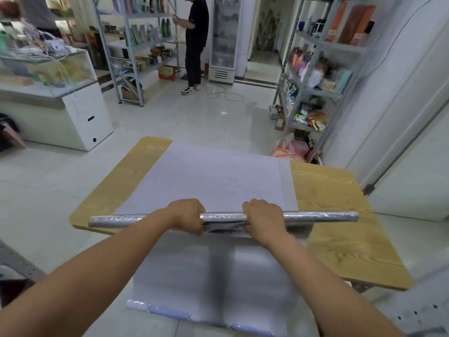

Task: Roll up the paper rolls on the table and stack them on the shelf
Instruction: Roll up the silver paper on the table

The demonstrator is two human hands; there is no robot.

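Note:
A long silvery paper roll [320,217] lies crosswise over the wooden table [340,215]. My left hand [187,215] and my right hand [264,220] grip its middle, side by side, fingers curled over the top. Its unrolled sheet [218,276] hangs off the near table edge toward me, ending in a curled white end [158,308]. A second white sheet [213,176] lies flat on the table beyond the roll.
A metal shelf [315,76] full of goods stands at the right, with bags on the floor beside it. Another shelf [136,45] stands at the back left, where a person in black [195,42] stands. A white counter [60,110] is at the left.

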